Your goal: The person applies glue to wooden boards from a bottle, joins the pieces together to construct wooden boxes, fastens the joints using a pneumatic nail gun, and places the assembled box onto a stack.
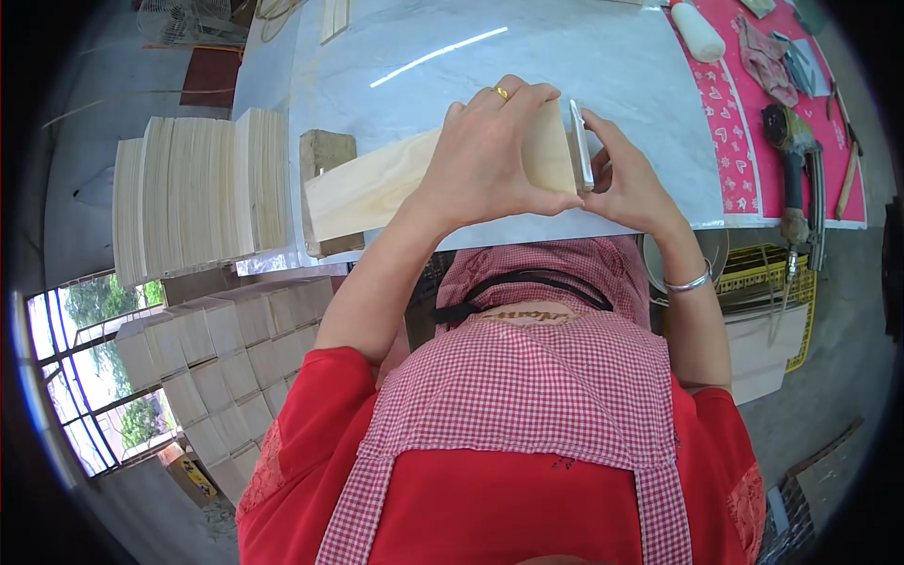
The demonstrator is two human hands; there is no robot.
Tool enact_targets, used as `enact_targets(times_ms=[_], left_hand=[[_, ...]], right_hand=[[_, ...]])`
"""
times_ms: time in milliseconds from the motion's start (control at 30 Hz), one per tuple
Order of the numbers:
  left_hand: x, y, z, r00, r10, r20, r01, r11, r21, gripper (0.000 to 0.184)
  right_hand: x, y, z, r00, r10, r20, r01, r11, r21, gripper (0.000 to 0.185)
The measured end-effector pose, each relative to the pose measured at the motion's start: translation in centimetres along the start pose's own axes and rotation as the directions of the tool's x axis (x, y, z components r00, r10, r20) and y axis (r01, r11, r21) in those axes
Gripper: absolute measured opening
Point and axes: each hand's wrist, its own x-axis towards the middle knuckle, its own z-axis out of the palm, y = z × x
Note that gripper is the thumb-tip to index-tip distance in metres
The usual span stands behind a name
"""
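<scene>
Head view: wooden board [372, 184] extends leftward beneath gripping left hand [485, 155], white piece [581, 146] held by right hand [629, 179].

I get a bright view: a white streak of glare [439, 57] crosses the glossy table [603, 47], daylight washes out parts of the barred window [104, 367], and wide-lens distortion bends the edges into black corners.

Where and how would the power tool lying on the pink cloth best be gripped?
Probably around the slim dark handle, from its left: that side faces the right hand and looks free, while a metal bar runs along the other.
</scene>
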Motion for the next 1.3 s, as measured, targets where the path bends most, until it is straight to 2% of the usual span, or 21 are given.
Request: enact_targets(times_ms=[67, 367, 633, 733, 1300], left_hand=[[0.2, -0.1, 0.3, 1.0, 0.004, -0.019, -0.005, 0.999, -0.048, 0.086], [1.3, 0.2, 0.2, 0.999, 0.009, 0.03, -0.01, 1.0, 0.026, 0.088], [1.7, -0.1, 1.1, 0.997, 0.001, 0.073, 0.0, 1.0, -0.021, 0.089], [1.8, 0.0, 1.2, 0.999, -0.005, 0.044, 0.007, 0.999, -0.046, 0.087], [2.0, -0.1, 1.5, 0.997, -0.007, 0.071, 0.01, 0.999, -0.032, 0.089]], right_hand=[[0.0, 0.0, 0.0, 1.0, -0.008, -0.004, 0.008, 1.0, -0.004, 0.09], [0.0, -0.3, -0.1, 1.0, -0.017, 0.006, 0.017, 1.0, -0.008, 0.088], [0.0, -0.1, -0.1, 1.0, -0.013, 0.011, 0.013, 1.0, -0.01, 0.089], [0.1, 0.0, -0.1, 1.0, -0.014, 0.013, 0.015, 1.0, -0.013, 0.089], [0.0, -0.1, -0.1, 1.0, -0.006, 0.023, 0.007, 0.999, -0.041, 0.094]])
